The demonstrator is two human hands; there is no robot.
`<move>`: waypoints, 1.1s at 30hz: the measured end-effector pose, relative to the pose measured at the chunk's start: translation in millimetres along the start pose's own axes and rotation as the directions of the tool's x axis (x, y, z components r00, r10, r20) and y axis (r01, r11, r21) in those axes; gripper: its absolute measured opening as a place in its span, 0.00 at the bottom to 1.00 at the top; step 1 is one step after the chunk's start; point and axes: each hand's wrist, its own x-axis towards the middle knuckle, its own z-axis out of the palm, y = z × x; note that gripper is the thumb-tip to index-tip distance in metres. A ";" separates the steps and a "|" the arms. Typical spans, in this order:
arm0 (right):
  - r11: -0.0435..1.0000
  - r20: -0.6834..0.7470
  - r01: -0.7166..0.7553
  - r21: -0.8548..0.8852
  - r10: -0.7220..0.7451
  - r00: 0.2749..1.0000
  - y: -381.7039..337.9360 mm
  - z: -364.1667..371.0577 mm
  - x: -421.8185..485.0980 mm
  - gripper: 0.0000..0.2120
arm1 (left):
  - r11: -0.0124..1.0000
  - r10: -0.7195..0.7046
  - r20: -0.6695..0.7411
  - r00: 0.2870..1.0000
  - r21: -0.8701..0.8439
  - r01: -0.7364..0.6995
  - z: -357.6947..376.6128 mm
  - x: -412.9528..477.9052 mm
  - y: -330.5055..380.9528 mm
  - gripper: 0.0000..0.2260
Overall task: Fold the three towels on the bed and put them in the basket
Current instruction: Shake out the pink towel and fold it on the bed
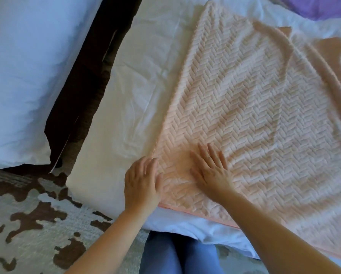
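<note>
1. On the white-sheeted bed (142, 86), a peach terry towel with a raised herringbone weave (254, 107) lies spread flat. Its near edge runs along the mattress edge, just above the person's knees in blue denim (177, 254). That is where I find the task's thing.
2. I judge it is laid out this way so it can be smoothed and folded squarely. A second peach layer shows past its far right edge, so it looks doubled over once, though I cannot be sure.
3. The left grip (143, 180), a bare hand, rests palm-down at the towel's near left corner. Its fingers are straight and close together, partly on the towel's edge and partly on the sheet, and it grasps nothing.
4. The right grip (210, 173), the other bare hand, lies flat on the towel just beside the left, fingers spread and pointing away from the body. It too is unclenched, pressing rather than pinching.
5. Both forearms reach forward from the lower frame with wrists low, the right one crossing the towel's near edge. I read this as a smoothing pose that pins the corner before a fold.
6. A crumpled purple cloth (324, 6) lies at the top right of my view, possibly another towel. No basket is in sight.
</note>
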 end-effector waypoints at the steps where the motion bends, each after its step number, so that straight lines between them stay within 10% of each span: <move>1: 0.999 -0.015 -0.039 0.007 0.039 0.999 5.7 -1.5 -6.9 0.27 | 0.993 0.116 -0.010 0.993 0.002 -0.116 2.0 5.9 12.0 0.18; 7: 0.961 -0.047 -0.277 0.010 0.277 0.960 76.2 0.3 -68.2 0.24 | 0.942 0.229 0.360 0.905 0.153 -0.299 35.3 23.9 63.6 0.28; 14: 0.842 -0.062 -0.540 0.005 0.539 0.840 180.1 7.4 -163.7 0.25 | 0.950 0.061 0.350 0.935 0.267 -0.162 64.9 13.8 98.7 0.34; 21: 0.744 -0.072 -0.667 0.028 0.667 0.741 262.5 8.9 -267.9 0.28 | 0.880 0.373 0.452 0.810 0.104 -0.463 115.2 -30.7 233.1 0.29; 24: 0.613 -0.132 -0.758 0.222 0.789 0.600 295.3 9.2 -298.9 0.28 | 0.870 0.383 0.463 0.799 0.112 -0.481 131.3 -43.2 265.6 0.30; 28: 0.143 0.004 -0.577 0.804 0.969 0.245 329.5 -1.8 -299.4 0.32 | 0.861 0.382 0.461 0.801 0.137 -0.490 143.0 -51.6 282.5 0.28; 30: 0.039 0.094 -0.424 0.905 0.953 0.287 339.3 -10.9 -294.2 0.22 | 0.862 0.376 0.473 0.797 0.137 -0.488 145.7 -53.1 284.5 0.27; 33: 0.155 0.006 -0.430 0.889 0.937 0.349 348.0 -15.9 -297.6 0.10 | 0.864 0.362 0.475 0.802 0.153 -0.480 145.4 -54.3 284.7 0.27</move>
